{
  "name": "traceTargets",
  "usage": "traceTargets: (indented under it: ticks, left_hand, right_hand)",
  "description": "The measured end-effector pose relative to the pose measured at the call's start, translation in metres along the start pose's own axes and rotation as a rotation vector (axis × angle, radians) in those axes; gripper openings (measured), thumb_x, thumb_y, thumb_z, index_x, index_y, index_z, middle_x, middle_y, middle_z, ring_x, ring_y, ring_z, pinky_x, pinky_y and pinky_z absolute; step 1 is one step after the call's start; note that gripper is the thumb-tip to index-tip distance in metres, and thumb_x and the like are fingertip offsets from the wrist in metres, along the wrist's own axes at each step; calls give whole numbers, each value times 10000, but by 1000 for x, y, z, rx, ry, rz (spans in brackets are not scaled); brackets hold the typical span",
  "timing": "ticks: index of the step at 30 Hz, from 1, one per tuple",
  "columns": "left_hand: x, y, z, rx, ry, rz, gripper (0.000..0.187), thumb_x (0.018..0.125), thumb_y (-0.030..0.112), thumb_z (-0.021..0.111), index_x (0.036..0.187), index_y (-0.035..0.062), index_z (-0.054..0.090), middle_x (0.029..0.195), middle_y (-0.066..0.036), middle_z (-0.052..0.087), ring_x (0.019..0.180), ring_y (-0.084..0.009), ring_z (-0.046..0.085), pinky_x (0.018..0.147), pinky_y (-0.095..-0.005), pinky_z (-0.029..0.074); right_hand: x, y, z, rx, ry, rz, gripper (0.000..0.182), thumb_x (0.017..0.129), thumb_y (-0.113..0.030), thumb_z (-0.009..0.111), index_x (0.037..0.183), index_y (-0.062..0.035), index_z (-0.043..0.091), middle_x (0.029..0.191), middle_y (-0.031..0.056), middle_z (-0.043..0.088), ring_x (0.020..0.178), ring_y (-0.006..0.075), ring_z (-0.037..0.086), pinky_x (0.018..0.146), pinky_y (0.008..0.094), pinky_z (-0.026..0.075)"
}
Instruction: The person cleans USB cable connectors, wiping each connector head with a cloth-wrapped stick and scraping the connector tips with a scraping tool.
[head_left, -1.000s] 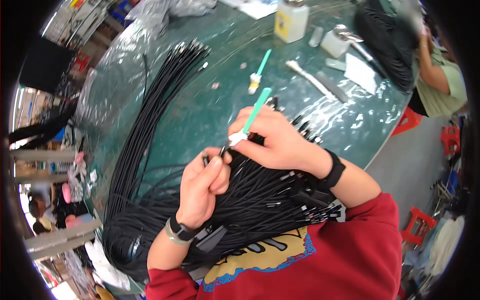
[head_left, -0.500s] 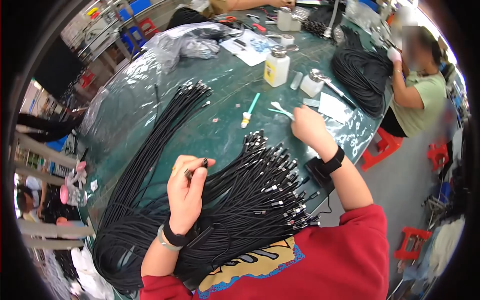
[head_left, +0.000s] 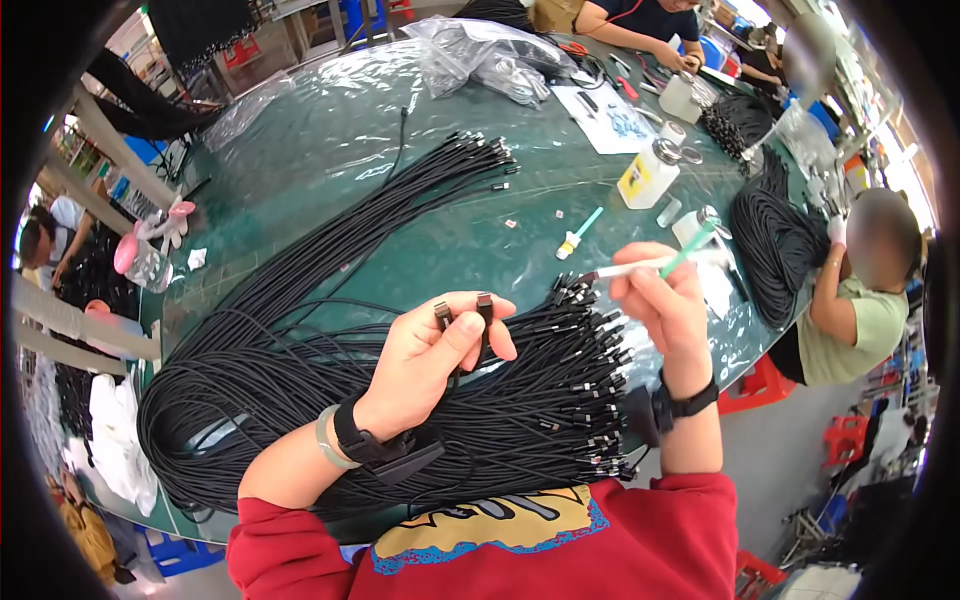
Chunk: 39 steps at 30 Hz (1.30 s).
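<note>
My left hand (head_left: 430, 350) pinches two black cable connectors (head_left: 485, 305) side by side, their ends pointing up. To its right, my right hand (head_left: 660, 295) holds a thin brush (head_left: 625, 270) with a white and green handle, its dark tip pointing left toward the connectors but apart from them. Under and around both hands lies a large bundle of black cables (head_left: 520, 400), with many metal-tipped ends at the right. A second fan of cable ends (head_left: 475, 150) reaches toward the back of the green table (head_left: 300, 130).
A white bottle with a yellow label (head_left: 648, 175) stands behind my right hand. Near it lies a teal stick with a yellow collar (head_left: 580, 235). Clear plastic bags (head_left: 480, 60) lie at the back. A co-worker in light green (head_left: 860, 330) is at the right beside coiled cables (head_left: 770, 240).
My right hand has lifted the brush from near the bottles and brought it closer to my left hand. The view has turned. My left hand still holds the connectors.
</note>
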<state>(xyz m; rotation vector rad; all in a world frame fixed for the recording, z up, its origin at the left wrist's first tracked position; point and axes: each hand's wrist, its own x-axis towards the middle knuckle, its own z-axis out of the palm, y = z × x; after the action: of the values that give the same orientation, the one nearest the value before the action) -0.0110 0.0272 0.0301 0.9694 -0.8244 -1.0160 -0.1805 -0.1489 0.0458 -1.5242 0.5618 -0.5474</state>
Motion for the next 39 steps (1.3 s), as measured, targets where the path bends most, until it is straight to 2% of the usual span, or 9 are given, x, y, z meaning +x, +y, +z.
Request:
traceTargets:
  ticks: [2,5,9,21,25,30,34,37,39]
  left_hand:
    - [-2,0,-1,-23,4,3,235,875,186,443,972,-11,526,729,-76,572,563,-52,399,538,-169,326]
    - [-2,-1,0,-42,-24,-34,242,876,191,443,986,-10,521,719,-72,569,563,-54,391,541,-167,324]
    - [-1,-6,-8,-43,-62,-46,240,878,183,437,1001,-8,514,831,-106,587,596,-62,440,543,-174,339]
    - [2,-8,-7,39,-77,14,250,897,139,391,1080,17,509,793,-27,580,697,-42,488,567,-171,366]
    - [1,-6,-6,24,-65,4,220,885,144,412,1012,-4,514,1083,-171,530,695,-94,529,567,-189,384]
    - [1,-5,-5,42,-51,-3,214,883,134,414,1012,-5,515,1080,-164,533,695,-94,530,569,-191,387]
    - [0,-5,-6,55,-56,-12,209,882,125,415,1015,-3,514,1082,-161,533,696,-95,530,569,-193,388]
    - [0,-5,-6,58,-68,-9,210,883,125,412,1018,1,514,1063,-151,541,700,-97,531,568,-193,388]
    - [0,-6,-6,58,-63,1,210,883,126,411,1019,3,515,1027,-142,552,692,-94,525,568,-192,387]
  right_hand:
    - [-5,-2,25,472,-137,-179,204,783,-193,582,872,-16,535,628,36,475,491,79,386,448,217,294]
    - [-1,-3,61,417,-214,-426,222,776,-209,605,852,-21,514,692,38,464,555,83,410,527,245,376]
    - [-6,-3,83,434,-109,-339,162,775,-116,598,860,3,528,757,76,538,634,116,506,594,243,416]
    - [-5,8,88,341,-94,-499,104,797,-66,562,845,12,513,752,74,517,704,151,554,845,382,436]
    - [-5,9,88,337,-102,-502,103,797,-65,563,848,10,514,751,81,520,702,152,558,840,377,438]
    - [-6,6,89,319,-97,-507,106,795,-67,568,853,8,519,753,81,525,699,154,563,785,345,458]
    - [-9,2,89,213,-53,-399,234,805,-223,573,831,-4,495,703,59,466,572,107,457,758,416,469]
    - [-8,7,85,215,-69,-437,113,785,-89,585,844,-3,539,747,77,537,717,148,550,645,279,453]
    - [-7,9,83,184,-64,-452,116,783,-95,588,839,-5,541,745,77,538,708,148,544,640,275,450]
